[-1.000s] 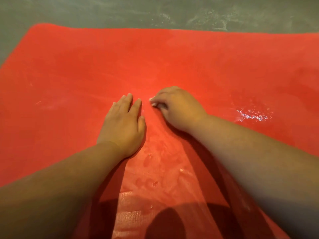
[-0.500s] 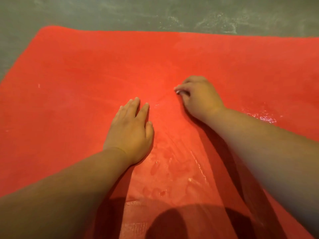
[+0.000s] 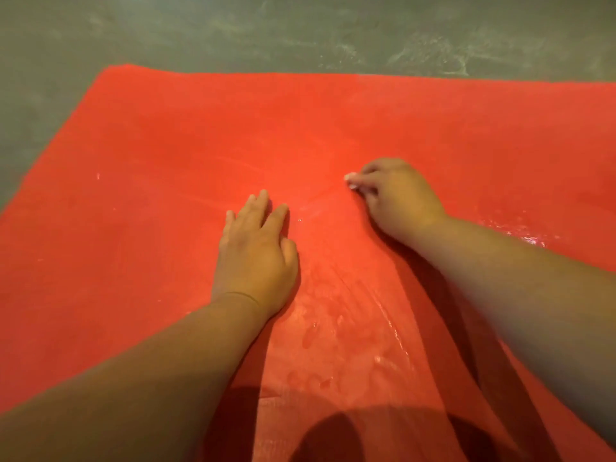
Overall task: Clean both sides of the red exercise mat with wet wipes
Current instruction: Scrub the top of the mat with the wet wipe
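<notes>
The red mat (image 3: 166,195) lies flat on the grey floor (image 3: 300,31) and fills most of what you see. Its far edge runs straight across the top and its far left corner shows. The floor beyond that edge carries pale, chalky scuffs.

Your left hand (image 3: 255,255) rests palm down on the mat, a little left of the middle. Its grip is wide: the fingers are straight, close together and point away from you, with the thumb tucked against the side. It holds nothing and lies flat on the red surface.

Your right hand (image 3: 396,198) sits further out and to the right, apart from the left one, knuckles up and fingers curled under. Its grip is narrow and closed on the wet wipe (image 3: 350,181). Only a small white scrap of it shows at the fingertips, pressed down on the mat; the rest is hidden under the hand.

Between and below your hands the mat carries pale smears (image 3: 350,328) and thin shiny streaks running toward you. A glistening wet patch (image 3: 530,235) lies near the right edge, just beyond your right forearm. Both forearms reach in from the bottom corners, and a dark rounded shadow (image 3: 330,438) falls on the near part of the mat between them.
</notes>
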### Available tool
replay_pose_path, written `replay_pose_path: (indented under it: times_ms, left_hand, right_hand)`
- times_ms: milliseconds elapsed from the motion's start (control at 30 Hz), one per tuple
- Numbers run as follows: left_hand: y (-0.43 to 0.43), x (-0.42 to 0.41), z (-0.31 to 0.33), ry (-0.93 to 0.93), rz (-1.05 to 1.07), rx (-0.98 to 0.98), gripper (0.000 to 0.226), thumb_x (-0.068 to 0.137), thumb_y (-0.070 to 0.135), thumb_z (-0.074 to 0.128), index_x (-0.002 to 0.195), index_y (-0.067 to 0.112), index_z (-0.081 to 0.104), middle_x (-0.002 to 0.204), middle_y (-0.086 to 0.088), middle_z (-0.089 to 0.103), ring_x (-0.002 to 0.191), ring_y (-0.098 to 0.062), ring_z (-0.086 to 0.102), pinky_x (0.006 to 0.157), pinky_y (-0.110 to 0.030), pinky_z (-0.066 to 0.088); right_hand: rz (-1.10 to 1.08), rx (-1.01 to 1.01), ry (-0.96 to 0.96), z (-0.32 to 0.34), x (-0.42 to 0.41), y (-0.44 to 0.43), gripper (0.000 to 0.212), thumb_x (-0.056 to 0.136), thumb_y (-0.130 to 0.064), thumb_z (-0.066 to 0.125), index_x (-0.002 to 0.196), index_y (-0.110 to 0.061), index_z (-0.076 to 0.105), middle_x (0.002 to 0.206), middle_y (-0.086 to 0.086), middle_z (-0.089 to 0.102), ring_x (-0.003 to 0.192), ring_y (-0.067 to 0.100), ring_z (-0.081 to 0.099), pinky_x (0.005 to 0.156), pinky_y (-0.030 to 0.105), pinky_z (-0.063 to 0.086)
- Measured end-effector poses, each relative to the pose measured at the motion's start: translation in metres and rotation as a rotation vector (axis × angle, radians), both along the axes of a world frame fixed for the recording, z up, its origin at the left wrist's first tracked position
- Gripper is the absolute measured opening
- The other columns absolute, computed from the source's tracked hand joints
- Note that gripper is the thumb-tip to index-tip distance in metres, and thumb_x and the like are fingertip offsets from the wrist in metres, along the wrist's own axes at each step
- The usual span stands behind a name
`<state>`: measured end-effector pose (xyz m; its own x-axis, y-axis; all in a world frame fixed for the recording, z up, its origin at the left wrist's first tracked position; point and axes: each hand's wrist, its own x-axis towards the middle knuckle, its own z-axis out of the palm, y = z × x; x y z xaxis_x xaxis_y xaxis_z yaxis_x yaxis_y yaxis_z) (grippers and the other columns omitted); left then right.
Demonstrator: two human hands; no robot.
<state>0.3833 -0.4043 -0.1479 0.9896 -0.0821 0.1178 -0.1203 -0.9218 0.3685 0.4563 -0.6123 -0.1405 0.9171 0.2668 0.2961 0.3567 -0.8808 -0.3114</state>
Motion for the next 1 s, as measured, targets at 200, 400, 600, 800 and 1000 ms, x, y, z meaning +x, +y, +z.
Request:
replay_pose_path:
  times_ms: [200,400,600,800,1000]
  left_hand:
    - [-0.002,0.004,0.001,0.037,0.045,-0.001,0.063,0.081,0.029,0.027,0.139,0.020,0.050,0.153,-0.003,0.035,0.143,-0.019,0.027,0.119,-0.038,0.011]
    - [0.001,0.011,-0.005,-0.057,0.069,-0.005,0.050,0.084,0.032,0.039,0.126,0.019,0.063,0.139,-0.006,0.054,0.129,-0.027,0.048,0.111,-0.044,0.032]
    - [0.000,0.014,-0.006,0.043,0.052,0.108,0.051,0.097,0.037,0.028,0.147,0.028,0.035,0.158,0.006,0.024,0.146,-0.013,0.018,0.119,-0.036,0.011]
    - [-0.002,0.015,-0.005,0.062,0.061,0.116,0.051,0.098,0.035,0.034,0.149,0.028,0.032,0.159,0.007,0.019,0.147,-0.011,0.013,0.118,-0.036,0.008]
    - [-0.002,0.015,-0.004,0.073,0.057,0.085,0.050,0.098,0.034,0.035,0.148,0.027,0.033,0.159,0.008,0.020,0.147,-0.010,0.013,0.119,-0.035,0.007]
  right_hand:
    - [-0.565,0.223,0.174,0.004,0.017,-0.021,0.026,0.084,-0.003,0.055,0.103,-0.006,0.073,0.109,0.017,0.069,0.106,0.030,0.062,0.089,0.027,0.043]
    - [0.358,0.030,0.064,-0.005,-0.037,0.051,0.027,0.084,-0.014,0.053,0.102,-0.013,0.074,0.097,0.006,0.069,0.090,0.028,0.060,0.083,0.032,0.047]
    - [-0.531,0.097,0.070,-0.003,0.029,-0.053,0.028,0.087,-0.004,0.051,0.105,-0.005,0.072,0.105,0.020,0.064,0.100,0.035,0.059,0.084,0.030,0.040]
    - [-0.035,-0.006,-0.024,-0.007,-0.033,0.047,0.027,0.086,-0.015,0.048,0.093,-0.010,0.073,0.091,0.010,0.064,0.089,0.033,0.058,0.077,0.035,0.048]
    - [0.042,-0.102,-0.007,-0.003,-0.007,-0.013,0.029,0.087,-0.019,0.050,0.105,-0.020,0.073,0.096,0.008,0.068,0.093,0.031,0.060,0.081,0.032,0.046]
